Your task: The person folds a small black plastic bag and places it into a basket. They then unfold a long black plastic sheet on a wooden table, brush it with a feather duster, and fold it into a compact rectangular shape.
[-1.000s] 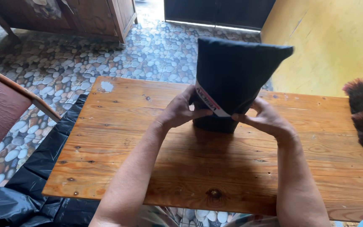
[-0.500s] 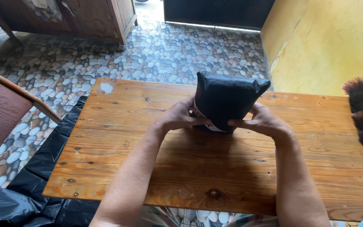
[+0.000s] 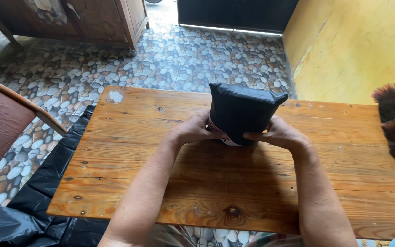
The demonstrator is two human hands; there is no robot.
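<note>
Black bundle (image 3: pixel 243 112) on wooden table (image 3: pixel 161 183), gripped between left hand (image 3: pixel 193 130) and right hand (image 3: pixel 277 133) fingers.

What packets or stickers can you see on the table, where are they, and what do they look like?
Black package: middle of the wooden table, a soft squarish bundle, held between the left hand and right hand.
Label band: low on the package's near side, a thin white strip with red marks, partly hidden by fingers.
No screens or signs in view.
</note>
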